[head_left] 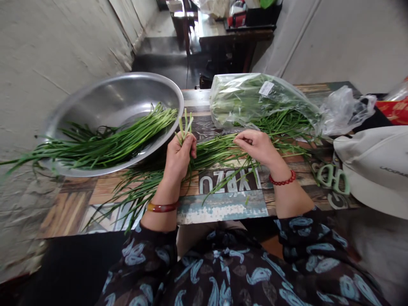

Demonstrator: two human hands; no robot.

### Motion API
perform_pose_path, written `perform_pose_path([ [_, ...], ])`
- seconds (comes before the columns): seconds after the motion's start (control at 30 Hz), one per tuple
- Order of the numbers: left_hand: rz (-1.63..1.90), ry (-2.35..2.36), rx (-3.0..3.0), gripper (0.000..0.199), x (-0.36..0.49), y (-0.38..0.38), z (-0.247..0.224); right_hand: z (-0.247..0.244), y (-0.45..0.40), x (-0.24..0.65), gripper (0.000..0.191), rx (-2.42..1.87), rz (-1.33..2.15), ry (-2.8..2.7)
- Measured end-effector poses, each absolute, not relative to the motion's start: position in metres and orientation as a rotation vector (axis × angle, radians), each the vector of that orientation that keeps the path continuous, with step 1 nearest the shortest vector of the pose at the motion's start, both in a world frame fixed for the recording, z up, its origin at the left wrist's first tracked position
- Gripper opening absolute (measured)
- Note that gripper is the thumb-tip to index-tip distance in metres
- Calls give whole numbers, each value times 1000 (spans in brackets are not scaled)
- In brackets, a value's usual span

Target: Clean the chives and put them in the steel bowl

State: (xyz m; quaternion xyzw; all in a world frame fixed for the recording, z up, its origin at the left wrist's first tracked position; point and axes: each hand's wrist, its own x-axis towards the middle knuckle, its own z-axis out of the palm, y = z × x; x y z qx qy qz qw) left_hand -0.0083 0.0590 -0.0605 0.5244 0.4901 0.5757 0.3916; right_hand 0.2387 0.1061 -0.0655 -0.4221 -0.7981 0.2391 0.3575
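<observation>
My left hand [181, 154] is closed round a few garlic chives [185, 124], their pale stem ends standing up above the thumb. My right hand [256, 145] hovers over the loose pile of chives [213, 149] on the table, its thumb and fingers pinched together. Whatever lies between those fingertips is too small to make out. To the left, a wide steel basin [105, 87] holds a large bunch of chives [127, 140], with leaf tips hanging over its rim. Behind my right hand lies a clear plastic bag [229, 100] with more chives inside, some spilling from its right end.
Green-handled scissors [333, 179] lie on the table's right side, beside a light cap [376, 165]. A crumpled plastic bag [346, 108] and a red package [395, 106] are behind them. The wood-patterned table [223, 210] ends close to my body; a wall stands at left.
</observation>
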Motion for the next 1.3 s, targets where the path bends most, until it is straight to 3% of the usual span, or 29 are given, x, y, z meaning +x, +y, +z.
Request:
perform_pose_path([
  [0.37,1463,1307,1182,20,-4,57,-61,-76,98,225,7,-1069,321,-2445],
  [0.8,1159,1312,1569,23,9,53,-70,-62,86,205,6,-828,523,-2057],
  [1.17,1175,1221,1278,32,9,52,-68,-69,85,201,47,-902,1044,-1691],
  [1.3,1249,1183,1078,34,4,53,-65,-75,92,203,36,-901,1149,-1485],
])
